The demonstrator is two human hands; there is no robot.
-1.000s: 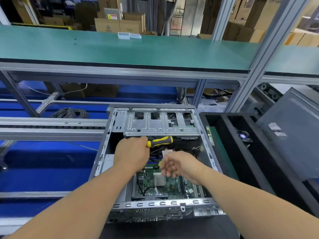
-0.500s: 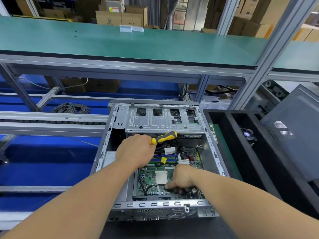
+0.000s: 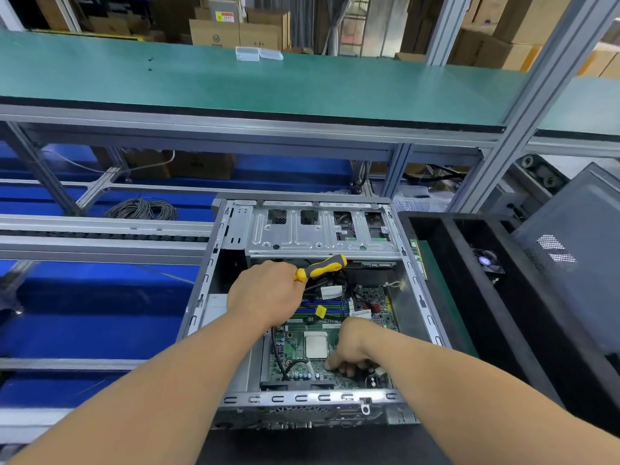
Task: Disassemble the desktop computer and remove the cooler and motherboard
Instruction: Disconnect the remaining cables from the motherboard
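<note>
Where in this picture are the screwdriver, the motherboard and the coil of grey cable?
screwdriver (image 3: 321,267): head view, on its yellow and black handle.
motherboard (image 3: 295,347): head view, on bare green board left of the processor.
coil of grey cable (image 3: 142,209): head view, on the looped strands.

We reach forward with both bare forearms, which come in from the lower corners and converge toward the middle. Our left hand (image 3: 268,295) is knuckles-up, wrist straight, its fingers curled round the yellow-and-black plastic-handled screwdriver (image 3: 322,267), whose handle juts out past the thumb side toward the right. Our right hand (image 3: 352,347) sits lower and nearer to us, wrist bent downward, back of the hand facing up. Its fingertips (image 3: 347,368) are curled under and press down on the green circuit board (image 3: 295,347); whether they pinch anything there we cannot tell
</note>
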